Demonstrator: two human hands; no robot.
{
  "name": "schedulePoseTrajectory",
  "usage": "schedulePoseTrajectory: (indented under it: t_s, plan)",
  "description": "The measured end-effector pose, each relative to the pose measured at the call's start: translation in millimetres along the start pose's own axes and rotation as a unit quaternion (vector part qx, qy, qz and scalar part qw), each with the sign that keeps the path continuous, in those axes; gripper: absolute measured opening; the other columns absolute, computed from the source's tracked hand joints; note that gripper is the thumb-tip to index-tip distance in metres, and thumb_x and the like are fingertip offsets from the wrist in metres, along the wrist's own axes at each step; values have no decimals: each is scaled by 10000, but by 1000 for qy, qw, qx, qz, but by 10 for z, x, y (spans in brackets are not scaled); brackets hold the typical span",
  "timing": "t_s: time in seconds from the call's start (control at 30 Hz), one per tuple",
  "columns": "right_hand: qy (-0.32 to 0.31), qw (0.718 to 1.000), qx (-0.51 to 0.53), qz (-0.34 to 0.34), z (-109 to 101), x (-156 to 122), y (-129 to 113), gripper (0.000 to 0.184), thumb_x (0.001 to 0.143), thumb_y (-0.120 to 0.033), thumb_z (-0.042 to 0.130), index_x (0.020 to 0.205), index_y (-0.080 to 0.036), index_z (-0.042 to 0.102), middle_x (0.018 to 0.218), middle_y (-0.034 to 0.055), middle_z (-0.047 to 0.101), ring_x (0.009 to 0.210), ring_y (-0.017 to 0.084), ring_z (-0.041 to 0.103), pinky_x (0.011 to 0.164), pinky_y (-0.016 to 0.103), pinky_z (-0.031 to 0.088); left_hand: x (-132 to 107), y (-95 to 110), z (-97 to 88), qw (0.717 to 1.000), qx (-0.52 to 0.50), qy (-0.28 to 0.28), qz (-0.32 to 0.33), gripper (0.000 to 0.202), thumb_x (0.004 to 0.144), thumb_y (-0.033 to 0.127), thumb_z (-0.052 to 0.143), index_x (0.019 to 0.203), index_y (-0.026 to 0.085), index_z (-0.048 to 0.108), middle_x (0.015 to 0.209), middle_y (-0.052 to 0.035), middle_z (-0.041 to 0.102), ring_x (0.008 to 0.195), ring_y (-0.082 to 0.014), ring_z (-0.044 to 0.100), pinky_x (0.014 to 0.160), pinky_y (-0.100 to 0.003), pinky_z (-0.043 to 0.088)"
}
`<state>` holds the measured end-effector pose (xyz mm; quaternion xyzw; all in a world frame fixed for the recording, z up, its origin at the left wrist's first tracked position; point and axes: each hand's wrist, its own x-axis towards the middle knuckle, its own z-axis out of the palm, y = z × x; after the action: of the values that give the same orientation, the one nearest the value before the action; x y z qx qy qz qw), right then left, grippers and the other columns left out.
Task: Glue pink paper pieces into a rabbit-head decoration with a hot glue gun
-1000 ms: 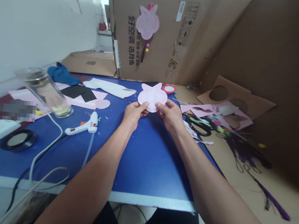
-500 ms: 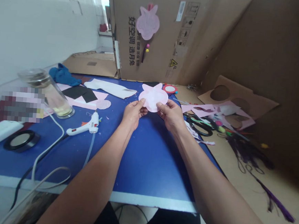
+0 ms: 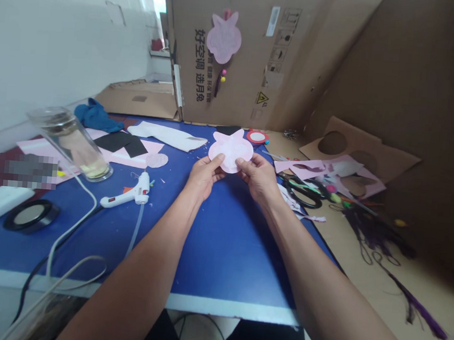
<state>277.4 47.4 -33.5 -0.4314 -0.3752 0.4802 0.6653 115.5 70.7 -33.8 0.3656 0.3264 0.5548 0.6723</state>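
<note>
A pink paper cutout [image 3: 232, 148], rounded and scalloped with two points at its top, is held up over the blue table [image 3: 220, 253]. My left hand [image 3: 207, 172] pinches its lower left edge, thumb on the face and fingers behind. At the lower right edge, my right hand [image 3: 257, 175] grips it the same way. Behind the cutout lies a black piece [image 3: 228, 130], partly covered. A round red-rimmed object [image 3: 257, 137] with a white centre sits just beyond my right hand. On the cardboard ahead hangs a similar pink cutout [image 3: 223, 40].
To the left are a white glue gun [image 3: 133, 193] with a cord, a glass of liquid [image 3: 90, 159], black tape [image 3: 30, 215] and a blue cloth [image 3: 97, 115]. On the right lie black-handled scissors [image 3: 303, 191], pink paper scraps [image 3: 371, 184] and purple tassels [image 3: 416, 305]. Cardboard walls [image 3: 318, 51] stand behind.
The cutout has shifted very slightly left and down in view, still between both hands. My grip looks the same, and the things on the table have stayed put.
</note>
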Motion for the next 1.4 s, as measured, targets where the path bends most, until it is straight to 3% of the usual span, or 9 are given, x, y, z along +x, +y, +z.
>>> schedulePoseTrajectory:
  t_s: [0.33,0.73,1.03,1.4]
  plan:
    - [-16,1000,-9,1,35,-21,18,577,545,-447,1067,999,-240,777,802,-20,773,729,162,694,716,303,571,-4,-6,12,999,21,33,9,461,601,402,1086,875,171,797,811,-53,817,692,-155,698,701,-286,531]
    - [-18,1000,-4,-7,34,-16,3,577,544,-435,1067,994,-238,763,797,-29,774,716,156,685,722,306,574,-9,-47,12,999,32,8,8,468,599,410,1091,844,140,799,768,-67,801,652,-136,678,708,-286,546]
    - [-40,999,-25,5,52,-42,3,553,546,-393,1060,999,-241,781,820,-17,790,733,171,687,730,318,558,50,37,-57,998,-32,36,39,470,733,500,1017,1011,190,798,973,-79,859,896,-232,798,816,-339,608]
    - [-65,997,-46,21,35,-45,10,575,507,-345,1074,994,-256,782,748,-45,725,688,164,643,707,321,543,137,12,-112,991,-120,48,41,334,757,341,1008,956,172,800,952,-92,866,1022,-305,828,877,-383,645]
